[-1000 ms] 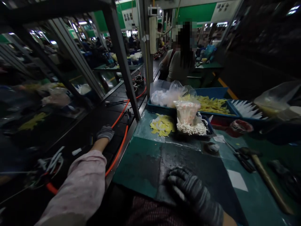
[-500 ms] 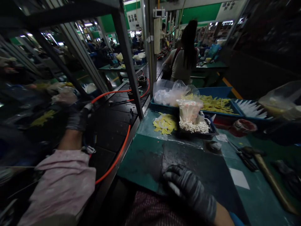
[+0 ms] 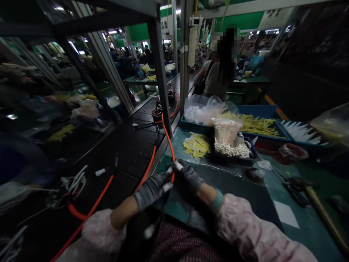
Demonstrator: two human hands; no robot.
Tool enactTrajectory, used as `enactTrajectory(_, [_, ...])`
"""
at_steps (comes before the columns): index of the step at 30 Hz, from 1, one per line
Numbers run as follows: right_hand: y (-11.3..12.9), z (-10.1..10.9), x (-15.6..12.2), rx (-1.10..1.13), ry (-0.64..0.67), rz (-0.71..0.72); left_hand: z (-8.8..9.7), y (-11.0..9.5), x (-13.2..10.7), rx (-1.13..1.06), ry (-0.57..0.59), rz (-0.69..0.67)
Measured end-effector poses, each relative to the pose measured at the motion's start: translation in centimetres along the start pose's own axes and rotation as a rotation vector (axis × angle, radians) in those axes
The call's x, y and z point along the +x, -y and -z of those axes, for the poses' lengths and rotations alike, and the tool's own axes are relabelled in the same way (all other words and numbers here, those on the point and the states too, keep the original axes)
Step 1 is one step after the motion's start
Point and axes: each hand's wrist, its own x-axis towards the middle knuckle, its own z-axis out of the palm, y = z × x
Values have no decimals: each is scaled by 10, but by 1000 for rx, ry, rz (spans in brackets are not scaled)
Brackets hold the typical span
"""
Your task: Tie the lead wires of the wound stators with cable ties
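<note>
Both my hands wear dark grey gloves and meet at the left edge of the green worktable (image 3: 300, 233). My left hand (image 3: 151, 189) and my right hand (image 3: 189, 176) both grip an orange cable (image 3: 167, 136) near its white-tipped end. The cable rises from my hands toward the dark conveyor belt (image 3: 131, 145) and loops back along it. A second stretch of orange cable (image 3: 89, 209) runs along the belt at lower left.
A pile of yellow pieces (image 3: 196, 145), a bag of white-tipped pins (image 3: 227, 136) in a dark tray and blue bins (image 3: 256, 111) stand at the table's back. Scissors (image 3: 293, 189) and a hammer (image 3: 323, 213) lie at right. A person (image 3: 218, 72) stands ahead. A metal post (image 3: 160, 69) rises by the belt.
My left hand came off the belt with the orange cable and moved right to the table edge. My right hand left the table mat and took hold of the cable too.
</note>
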Motion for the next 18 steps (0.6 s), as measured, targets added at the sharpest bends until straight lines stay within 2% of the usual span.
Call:
enactTrajectory(2, [-5, -4, 6, 107, -22, -71, 9, 15, 9, 119, 46, 84])
enactTrajectory(5, [-5, -7, 5, 229, -55, -148, 26, 38, 32, 303, -60, 289])
enactTrajectory(8, [-2, -11, -1, 315, -92, -155, 28, 57, 55, 400, -94, 416])
enactTrajectory(11, [-4, -17, -6, 371, -124, -140, 25, 68, 72, 444, -94, 462])
enactTrajectory(13, [-7, -19, -8, 394, -137, -144, 30, 72, 81, 465, -119, 484])
enactTrajectory(18, [-10, -18, -14, 436, -150, -166, 66, 85, 111, 510, -171, 559])
